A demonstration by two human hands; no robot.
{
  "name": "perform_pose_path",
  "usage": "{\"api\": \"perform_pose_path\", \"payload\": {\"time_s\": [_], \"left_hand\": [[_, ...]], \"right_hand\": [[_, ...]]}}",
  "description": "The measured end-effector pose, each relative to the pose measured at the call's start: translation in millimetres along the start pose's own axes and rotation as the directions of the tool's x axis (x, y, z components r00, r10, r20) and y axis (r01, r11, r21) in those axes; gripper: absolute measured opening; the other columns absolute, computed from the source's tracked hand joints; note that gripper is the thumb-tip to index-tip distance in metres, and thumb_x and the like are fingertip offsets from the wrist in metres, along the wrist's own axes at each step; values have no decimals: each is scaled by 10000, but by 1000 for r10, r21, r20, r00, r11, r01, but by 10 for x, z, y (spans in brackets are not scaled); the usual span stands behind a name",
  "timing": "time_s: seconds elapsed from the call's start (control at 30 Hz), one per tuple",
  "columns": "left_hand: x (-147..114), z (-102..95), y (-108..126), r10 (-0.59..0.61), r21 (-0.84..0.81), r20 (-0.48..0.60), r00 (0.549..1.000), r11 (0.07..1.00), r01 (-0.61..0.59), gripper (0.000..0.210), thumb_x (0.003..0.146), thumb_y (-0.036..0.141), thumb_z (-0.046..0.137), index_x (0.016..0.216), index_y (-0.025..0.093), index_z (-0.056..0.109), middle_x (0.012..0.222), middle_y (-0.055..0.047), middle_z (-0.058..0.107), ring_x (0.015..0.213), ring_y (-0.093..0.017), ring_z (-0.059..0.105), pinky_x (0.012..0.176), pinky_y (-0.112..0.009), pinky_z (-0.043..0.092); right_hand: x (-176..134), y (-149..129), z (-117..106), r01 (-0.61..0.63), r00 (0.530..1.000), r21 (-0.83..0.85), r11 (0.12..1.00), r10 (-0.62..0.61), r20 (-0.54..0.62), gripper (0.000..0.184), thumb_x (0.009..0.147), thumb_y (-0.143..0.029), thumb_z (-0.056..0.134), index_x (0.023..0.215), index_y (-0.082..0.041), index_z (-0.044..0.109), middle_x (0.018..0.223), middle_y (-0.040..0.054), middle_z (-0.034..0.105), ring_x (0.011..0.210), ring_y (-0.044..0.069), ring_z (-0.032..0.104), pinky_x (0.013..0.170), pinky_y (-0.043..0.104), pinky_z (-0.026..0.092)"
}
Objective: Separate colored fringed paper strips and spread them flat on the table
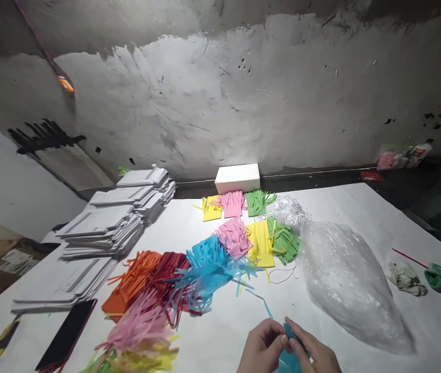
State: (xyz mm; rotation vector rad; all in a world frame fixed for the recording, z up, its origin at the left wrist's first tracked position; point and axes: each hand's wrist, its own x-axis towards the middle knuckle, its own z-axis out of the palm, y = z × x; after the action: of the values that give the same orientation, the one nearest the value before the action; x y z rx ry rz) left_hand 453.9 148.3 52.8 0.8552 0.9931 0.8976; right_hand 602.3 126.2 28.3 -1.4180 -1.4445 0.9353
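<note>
Near the front edge of the table, my left hand [265,346] and my right hand [313,349] meet around a strip of blue tissue paper [289,360]. Fingers of both hands are closed on it, and a thin blue tail [262,302] trails up and left onto the table. Part of the blue paper is hidden behind my fingers. Just left lies a heap of fringed paper: blue [208,272], dark red [168,274], orange [130,282] and pink [142,324]. Farther back are fringed pieces in yellow [261,246], pink [235,237] and green [283,241].
A clear plastic bag [350,282] with pale contents lies on the right, beside shiny shredded strands [288,210]. Stacks of white sheets [99,223] and a dark phone [68,331] are on the left. A white box [238,178] stands near the wall.
</note>
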Motion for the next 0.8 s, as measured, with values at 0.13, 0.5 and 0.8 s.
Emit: {"api": "perform_pose_path", "payload": {"time_s": [0.13, 0.5, 0.8], "left_hand": [[-162, -77, 159, -25, 11, -84, 996, 1000, 26, 506, 620, 619, 787, 664, 174, 550, 522, 32, 559, 477, -81, 462, 477, -214, 328], [-444, -284, 317, -201, -147, 68, 977, 967, 209, 491, 535, 547, 842, 630, 196, 512, 391, 115, 379, 328, -31, 242, 349, -208, 132], [-522, -348, 227, -4, 49, -3, 1000, 999, 4, 588, 600, 737, 724, 671, 205, 482, 447, 119, 355, 362, -45, 283, 382, -211, 216]], "right_hand": [[-27, -207, 4, 11, 986, 19, 1000, -14, 165, 503, 900, -621, 476, 1134, -254, 728, 1015, 81, 768, 889, 219, 733, 810, 285, 579], [14, -597, -12, 491, 857, -161, 856, -441, 266, 214, 924, -274, 569, 1110, -308, 670, 960, 11, 740, 881, 161, 689, 790, 252, 564], [-47, -633, 234, 432, 898, -93, 897, -418, 138, 221, 944, -329, 516, 752, -244, 587, 675, -16, 597, 661, 147, 588, 622, 243, 490]]}}
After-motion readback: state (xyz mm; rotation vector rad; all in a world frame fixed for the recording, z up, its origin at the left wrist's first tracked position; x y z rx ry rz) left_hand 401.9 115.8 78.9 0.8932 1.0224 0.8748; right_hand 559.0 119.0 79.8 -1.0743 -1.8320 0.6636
